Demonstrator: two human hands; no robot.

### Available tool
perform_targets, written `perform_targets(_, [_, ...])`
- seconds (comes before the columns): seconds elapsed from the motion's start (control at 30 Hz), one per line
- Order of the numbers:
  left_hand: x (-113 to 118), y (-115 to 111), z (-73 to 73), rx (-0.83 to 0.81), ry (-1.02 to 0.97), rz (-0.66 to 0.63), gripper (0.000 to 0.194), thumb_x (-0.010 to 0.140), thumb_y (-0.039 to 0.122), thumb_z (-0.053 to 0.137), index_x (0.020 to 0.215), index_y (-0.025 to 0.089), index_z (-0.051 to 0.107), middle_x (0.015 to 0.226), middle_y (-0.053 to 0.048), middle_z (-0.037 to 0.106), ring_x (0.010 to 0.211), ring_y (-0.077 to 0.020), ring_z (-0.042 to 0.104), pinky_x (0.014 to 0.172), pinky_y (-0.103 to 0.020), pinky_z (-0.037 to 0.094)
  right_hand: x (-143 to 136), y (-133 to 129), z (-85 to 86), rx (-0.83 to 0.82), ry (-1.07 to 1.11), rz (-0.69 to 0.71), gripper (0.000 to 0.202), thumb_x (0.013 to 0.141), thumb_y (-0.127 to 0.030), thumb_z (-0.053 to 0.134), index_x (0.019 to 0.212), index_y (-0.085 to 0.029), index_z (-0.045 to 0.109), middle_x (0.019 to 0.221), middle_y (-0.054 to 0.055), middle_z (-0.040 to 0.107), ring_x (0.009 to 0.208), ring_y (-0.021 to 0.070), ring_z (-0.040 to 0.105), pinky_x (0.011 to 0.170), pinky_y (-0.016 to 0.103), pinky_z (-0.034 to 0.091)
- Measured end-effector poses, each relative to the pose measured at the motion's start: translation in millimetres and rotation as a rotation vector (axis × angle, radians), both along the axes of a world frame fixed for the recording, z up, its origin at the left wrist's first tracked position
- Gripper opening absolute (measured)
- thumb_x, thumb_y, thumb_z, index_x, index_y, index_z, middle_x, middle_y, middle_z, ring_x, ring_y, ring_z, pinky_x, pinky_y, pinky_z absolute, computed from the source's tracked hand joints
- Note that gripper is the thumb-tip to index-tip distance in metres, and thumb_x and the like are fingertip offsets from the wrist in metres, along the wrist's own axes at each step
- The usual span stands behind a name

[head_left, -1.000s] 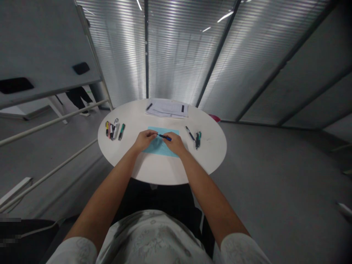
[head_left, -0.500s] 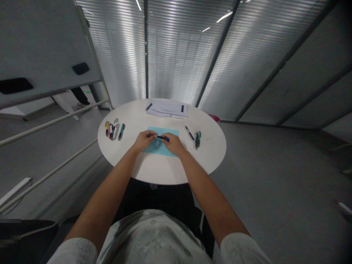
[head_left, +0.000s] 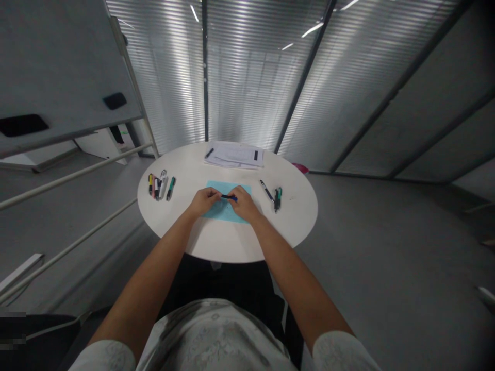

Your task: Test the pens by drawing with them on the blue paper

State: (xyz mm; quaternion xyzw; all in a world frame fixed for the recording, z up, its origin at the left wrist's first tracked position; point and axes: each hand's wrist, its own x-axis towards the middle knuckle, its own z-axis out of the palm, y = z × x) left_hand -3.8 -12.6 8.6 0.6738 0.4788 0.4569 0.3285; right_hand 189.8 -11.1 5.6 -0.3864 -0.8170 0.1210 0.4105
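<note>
A dark pen with a blue end [head_left: 229, 197] lies level between my two hands, above a light blue sheet [head_left: 226, 214] on the round white table [head_left: 224, 247]. My left hand [head_left: 204, 200] pinches its left tip. The fingers of my right hand [head_left: 243, 202] are closed round the blue end. Left of the sheet is a green and black pen [head_left: 170, 188], beside a group of several markers [head_left: 157, 186]. Right of my right hand lie a black and white pen [head_left: 266, 190] and a small cluster of green and black pens [head_left: 277, 199].
White papers [head_left: 234, 156] with a dark pen on them lie at the table's far side. A whiteboard on a metal frame [head_left: 135, 149] stands to the left. Behind the table are glass panels with blinds [head_left: 247, 93], and a pink object [head_left: 300, 168] shows past its edge.
The left fingertips have come onto the pen's left tip, where a lighter bit showed before. The view has shifted slightly, and the dark-clothed leg in the left background has mostly gone from sight.
</note>
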Motion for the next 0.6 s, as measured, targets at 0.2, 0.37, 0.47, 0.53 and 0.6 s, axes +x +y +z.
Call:
perform_targets(0.2, [1,0,1.5,-0.061,-0.041,0.041,0.032,0.074,0.049,0.065,0.071,0.017,0.068,0.064,-0.003,0.066,0.057,-0.0137,0.052,0.057,-0.026,0.038,-2,-2,3.6,0.054,-0.050,0.024,0.016,0.088,-0.012,0.054,0.094,-0.021,0.065,0.098,0.007,0.057,0.098,0.0204,0.054,0.092,0.035,0.046])
perform_targets(0.37, [2,-4,8.5,-0.079,-0.167,0.009,0.029,0.071,0.044,0.069,0.076,0.016,0.067,0.070,-0.004,0.069,0.060,-0.0126,0.054,0.061,-0.026,0.042,0,2,2.1,0.066,-0.122,-0.020,0.020,0.094,-0.023,0.054,0.106,-0.024,0.070,0.100,0.007,0.062,0.098,0.0208,0.056,0.092,0.036,0.044])
perform_targets(0.47, [3,-7,11.3,-0.061,-0.222,-0.006,0.026,0.070,0.041,0.071,0.075,0.015,0.067,0.068,-0.003,0.067,0.059,-0.0114,0.053,0.060,-0.026,0.041,2,1,2.2,0.065,-0.166,-0.090,0.024,0.095,-0.031,0.054,0.113,-0.028,0.070,0.101,0.007,0.063,0.099,0.0216,0.057,0.092,0.037,0.042])
perform_targets(0.53, [3,-7,12.2,-0.062,-0.256,-0.012,0.027,0.069,0.040,0.072,0.076,0.015,0.068,0.068,-0.002,0.066,0.059,-0.0109,0.052,0.061,-0.026,0.041,2,-2,3.2,0.051,-0.156,-0.091,0.027,0.097,-0.033,0.050,0.116,-0.029,0.068,0.101,0.006,0.061,0.098,0.0205,0.057,0.092,0.035,0.043])
perform_targets(0.6, [3,-7,12.2,-0.072,-0.293,-0.013,0.028,0.068,0.041,0.073,0.078,0.015,0.068,0.067,-0.001,0.064,0.058,-0.0105,0.050,0.060,-0.026,0.040,1,-5,4.1,0.027,-0.116,-0.047,0.029,0.097,-0.032,0.048,0.121,-0.027,0.065,0.104,0.006,0.059,0.098,0.0189,0.057,0.091,0.033,0.045])
